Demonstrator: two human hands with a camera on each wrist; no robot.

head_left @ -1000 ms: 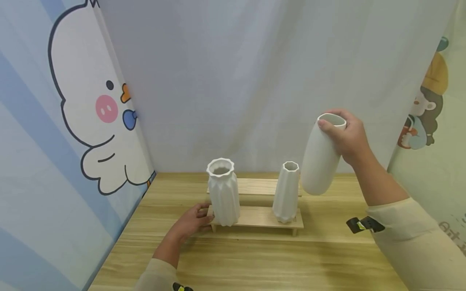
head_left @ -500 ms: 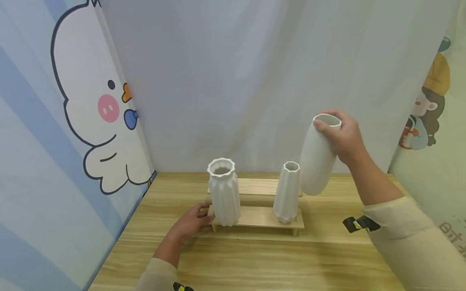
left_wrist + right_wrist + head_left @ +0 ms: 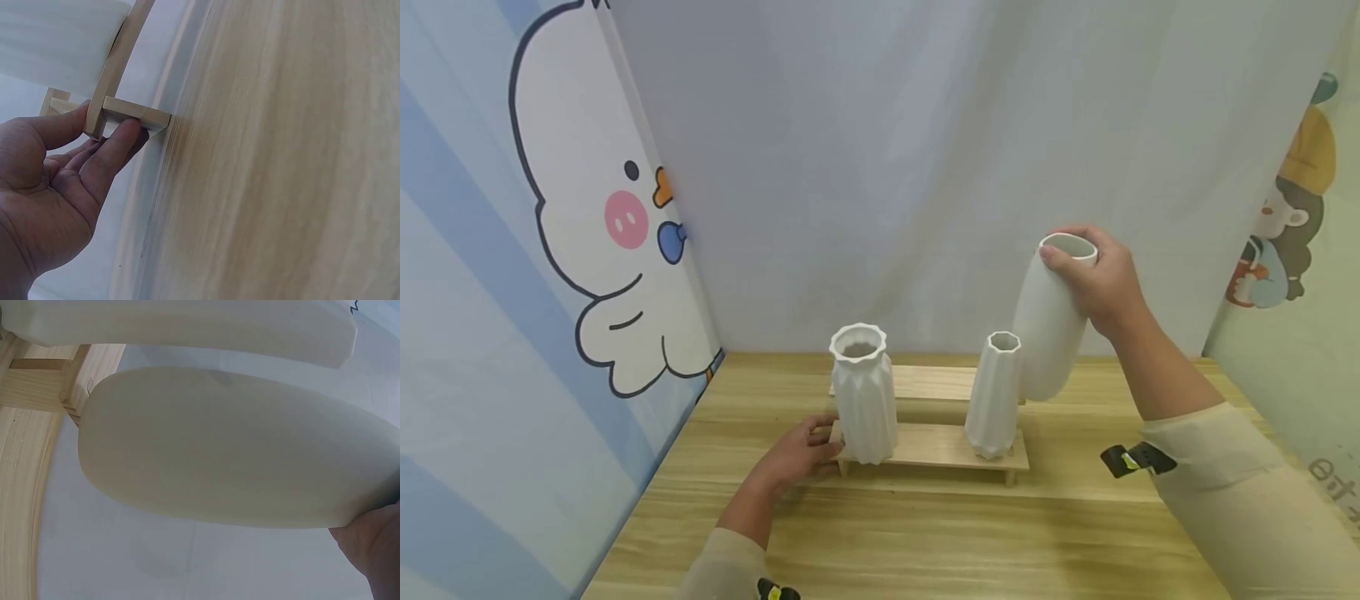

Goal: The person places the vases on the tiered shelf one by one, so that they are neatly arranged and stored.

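My right hand (image 3: 1105,283) grips a smooth white vase (image 3: 1051,333) by its rim, thumb over the lip. The vase is tilted and raised, its base by the right end of the stand's rear step; the right wrist view shows its rounded side (image 3: 231,450). My left hand (image 3: 801,454) pinches the left end of a two-step wooden stand (image 3: 925,446); thumb and fingers lie about the board and leg (image 3: 134,111) in the left wrist view. On the front step, a pleated white vase (image 3: 865,408) stands left and a slim faceted white vase (image 3: 992,404) right.
The stand is on a wood-grain table (image 3: 880,542). Behind it hangs a grey-white curtain (image 3: 880,167). Cartoon-printed cloths flank the table, with a white bird (image 3: 580,167) on the left. The slim vase partly covers the held one in the head view.
My right hand has carried the smooth vase slightly left, closer behind the slim vase. My left hand keeps its place at the stand, and the head view has shifted a little.
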